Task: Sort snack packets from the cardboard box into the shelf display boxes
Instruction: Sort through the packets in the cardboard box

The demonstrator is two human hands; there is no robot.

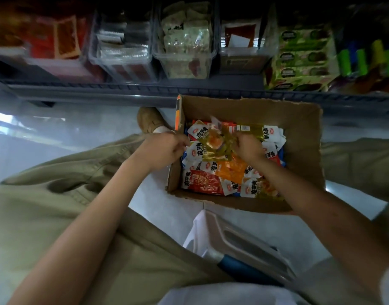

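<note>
An open cardboard box [299, 137] stands on the floor between my knees, holding several red, orange, white and yellow-green snack packets [209, 181]. My right hand [248, 146] is inside the box, its fingers curled on a bunch of yellow-green packets [217, 146] lifted slightly above the pile. My left hand [165, 147] hovers at the box's left wall with fingers curled, touching the left edge of that bunch; what it holds is hidden. Clear display boxes [184, 62] sit on the shelf above.
The grey shelf edge [123, 90] runs across just behind the box. Its row holds red packets [63, 40], clear bins with silver packs [123, 47], and green cartons [299, 60]. A white plastic stool [239, 241] is under me, and my shoe [148, 119] rests left of the box.
</note>
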